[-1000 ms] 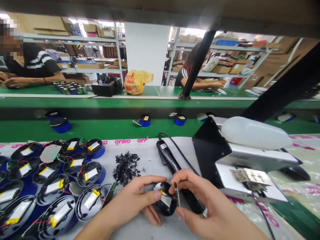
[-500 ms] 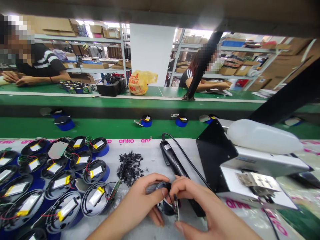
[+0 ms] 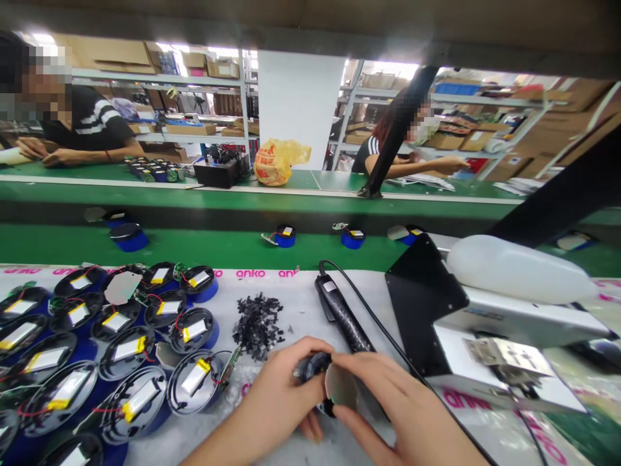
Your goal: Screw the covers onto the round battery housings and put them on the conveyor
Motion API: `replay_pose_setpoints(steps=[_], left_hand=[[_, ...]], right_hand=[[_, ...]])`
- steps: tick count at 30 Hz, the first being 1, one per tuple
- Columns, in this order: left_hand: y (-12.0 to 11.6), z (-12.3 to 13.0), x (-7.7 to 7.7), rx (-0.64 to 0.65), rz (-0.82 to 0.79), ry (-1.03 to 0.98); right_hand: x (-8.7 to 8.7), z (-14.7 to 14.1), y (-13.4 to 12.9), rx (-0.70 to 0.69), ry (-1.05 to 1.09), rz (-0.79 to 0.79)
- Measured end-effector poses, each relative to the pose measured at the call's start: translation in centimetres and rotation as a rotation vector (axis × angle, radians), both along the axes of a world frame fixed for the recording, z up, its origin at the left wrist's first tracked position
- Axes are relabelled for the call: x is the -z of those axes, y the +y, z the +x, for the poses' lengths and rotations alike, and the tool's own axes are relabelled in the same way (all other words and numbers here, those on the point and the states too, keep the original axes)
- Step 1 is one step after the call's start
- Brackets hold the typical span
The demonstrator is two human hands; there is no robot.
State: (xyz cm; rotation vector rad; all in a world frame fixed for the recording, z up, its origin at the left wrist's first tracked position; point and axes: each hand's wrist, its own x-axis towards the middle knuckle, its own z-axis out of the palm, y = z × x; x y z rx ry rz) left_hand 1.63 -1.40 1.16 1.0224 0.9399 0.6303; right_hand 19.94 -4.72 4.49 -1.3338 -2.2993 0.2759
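Note:
My left hand [image 3: 277,387] is closed around a round black housing [image 3: 309,366], much of it hidden by my fingers. In my right hand [image 3: 388,388], a thin greyish round circuit board [image 3: 342,388] is pinched at its edges, its flat face turned toward me. The board stands tilted right beside the housing; whether they touch I cannot tell. Behind my left hand lies a pile of small black pieces [image 3: 257,323]. A black electric hand tool [image 3: 342,314] with a cord lies beyond my right hand, partly covered by it.
Several blue round housings with batteries [image 3: 194,382] crowd the left side. At right stands a white machine [image 3: 509,362] with a black plate [image 3: 422,298] and a translucent bottle [image 3: 509,265]. More housings sit on the green belt [image 3: 233,249]. Two people work across from me.
My right hand has turned the round board from edge-on to face-on toward me. My left hand keeps its hold on the housing. The view has shifted slightly.

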Motion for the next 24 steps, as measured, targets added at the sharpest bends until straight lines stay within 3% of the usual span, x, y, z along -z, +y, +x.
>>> replay_pose_setpoints(steps=[4,7,15,24], left_hand=[[0.8,-1.2,0.2,0.051,-0.213,-0.18],[1.1,-1.4,0.3,0.018,-0.261,-0.211],[1.0,-0.8,0.4,0.007,-0.214,-0.165],[0.4,-0.9,1.8,0.0,-0.104,-0.115]], right_hand=[[0.8,0.0,-0.1,-0.087,-0.048,0.074],[1.2,-0.1,0.0,-0.137,-0.069,0.084],[1.2,-0.4,0.1,-0.041,-0.144,0.132],[0.9,-0.5,0.0,-0.016,0.021,0.035]])
